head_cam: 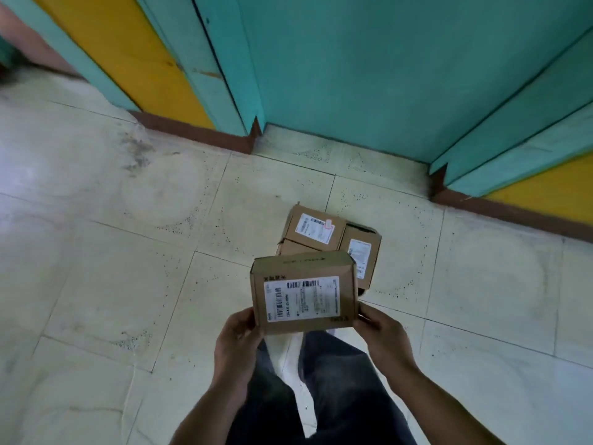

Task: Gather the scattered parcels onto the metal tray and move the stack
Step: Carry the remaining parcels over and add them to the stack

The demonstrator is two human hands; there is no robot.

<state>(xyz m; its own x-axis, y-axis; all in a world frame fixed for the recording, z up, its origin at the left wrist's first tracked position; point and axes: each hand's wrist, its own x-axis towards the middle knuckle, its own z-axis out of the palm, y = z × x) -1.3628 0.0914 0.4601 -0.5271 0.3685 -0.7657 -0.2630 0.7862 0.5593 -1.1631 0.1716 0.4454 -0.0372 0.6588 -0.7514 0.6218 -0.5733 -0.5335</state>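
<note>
Floor: pale speckled stone tiles (pixel 96 268), stained far left.
Far wall: teal wooden door (pixel 369 75) between yellow painted panels (pixel 128 53).
Wall base: brown skirting strip (pixel 192 133).
Near: dark trousers (pixel 337 380).

Held parcel (pixel 303 292) before floor parcels (pixel 316 231), door (pixel 369 75) behind.

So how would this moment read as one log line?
left hand, right hand: hold labelled parcel | floor: parcel cluster ahead | metal tray: not seen
</note>
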